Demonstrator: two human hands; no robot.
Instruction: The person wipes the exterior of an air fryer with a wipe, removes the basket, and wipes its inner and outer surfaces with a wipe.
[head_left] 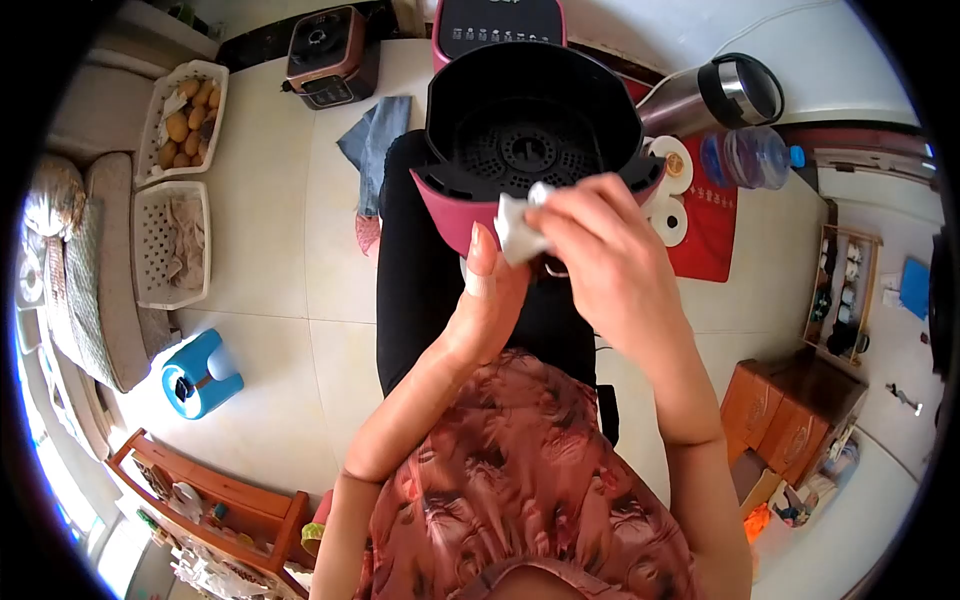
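Note:
A black air fryer basket with a pink front rests over my lap, its perforated bottom facing up towards me. My left hand is closed at the front of the basket, around where its handle is; the thumb points up with a pale wrap on it, and the other fingers are mostly hidden. In my right hand a crumpled white tissue is pinched, held against the basket's front rim just above my left thumb.
Beyond the basket stands the pink and black air fryer body. To its right are a steel flask, a plastic water bottle and paper rolls on a red mat. A brown appliance and potato crate stand left.

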